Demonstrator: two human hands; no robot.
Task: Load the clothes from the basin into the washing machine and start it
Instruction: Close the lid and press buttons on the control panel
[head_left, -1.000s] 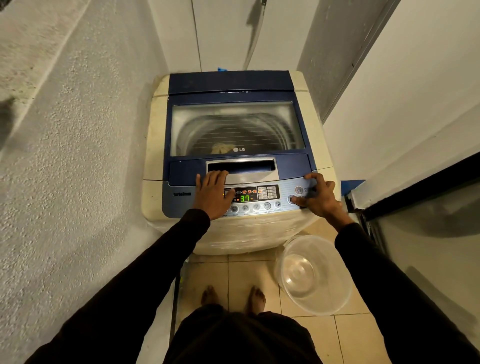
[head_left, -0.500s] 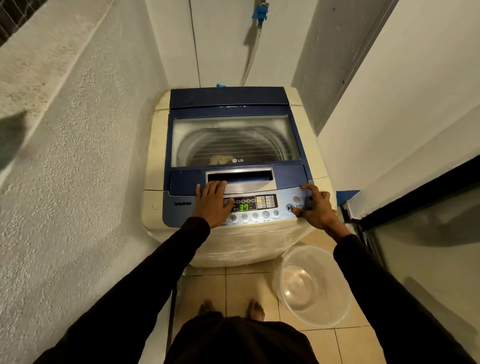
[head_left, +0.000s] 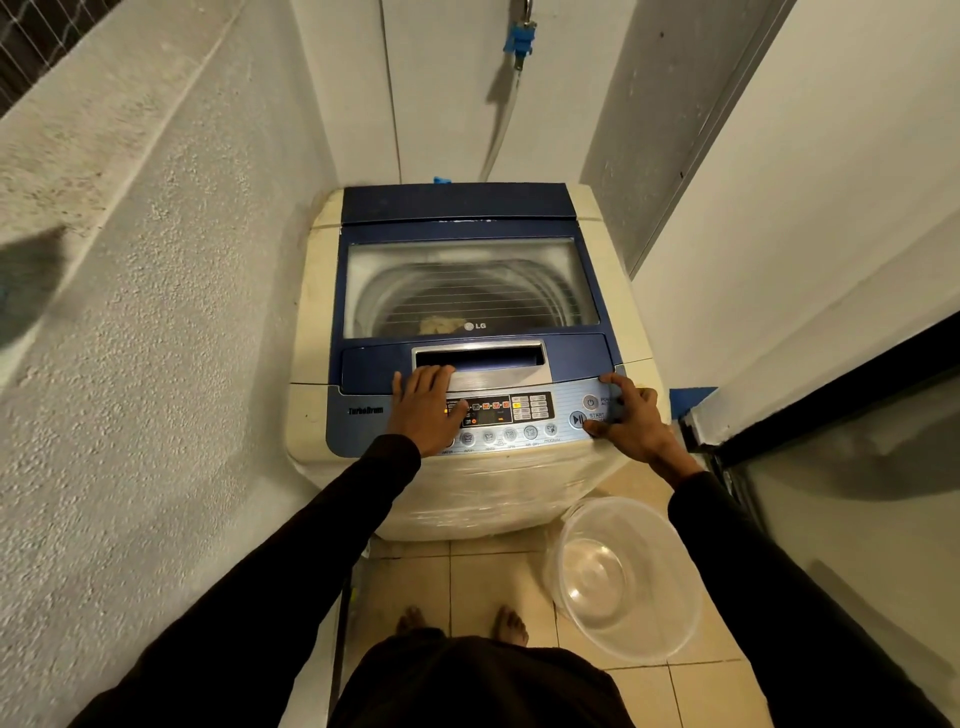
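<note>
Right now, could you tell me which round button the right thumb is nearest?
The start/pause button, lower of the two at the panel's right end; the right hand has its thumb beside it. The power button sits above.

Dim, warm indoor light falls from above and behind the viewer. The wide lens bows the walls outward at the frame's edges. Glare hazes the washing machine's glass lid (head_left: 467, 283), and its plastic-wrapped front (head_left: 498, 493) shines softly. A dark shadow lies on the rough left wall (head_left: 130, 312). Focus is fairly sharp throughout.
</note>
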